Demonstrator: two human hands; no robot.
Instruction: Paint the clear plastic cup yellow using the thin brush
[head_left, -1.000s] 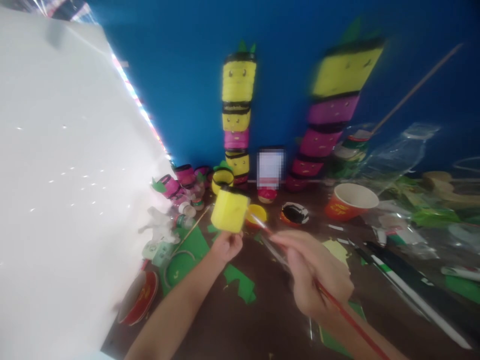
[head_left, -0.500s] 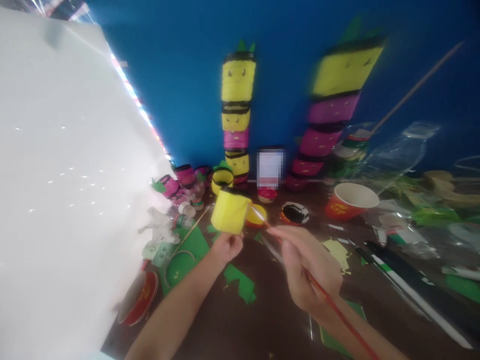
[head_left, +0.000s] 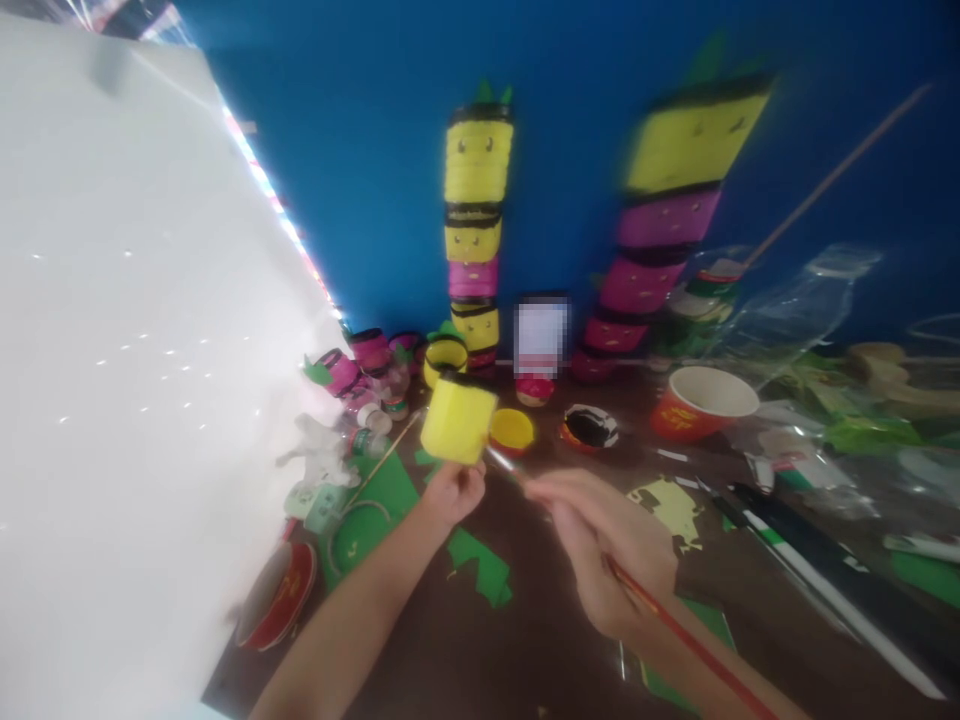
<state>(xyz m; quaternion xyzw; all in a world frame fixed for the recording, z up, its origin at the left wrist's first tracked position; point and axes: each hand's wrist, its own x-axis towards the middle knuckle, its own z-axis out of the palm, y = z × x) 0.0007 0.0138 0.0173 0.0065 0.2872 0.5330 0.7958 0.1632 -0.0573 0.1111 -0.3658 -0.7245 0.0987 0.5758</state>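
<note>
Left hand [head_left: 450,495] raised, fingers gripping yellow container [head_left: 458,420], right hand [head_left: 619,540] slanting inward, fingers pinching paintbrush [head_left: 673,624]

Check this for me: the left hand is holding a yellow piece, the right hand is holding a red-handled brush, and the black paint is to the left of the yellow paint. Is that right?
Not quite: in the head view, the black paint is to the right of the yellow paint. The left hand does hold a yellow piece, and the right hand a red-handled brush.
</note>
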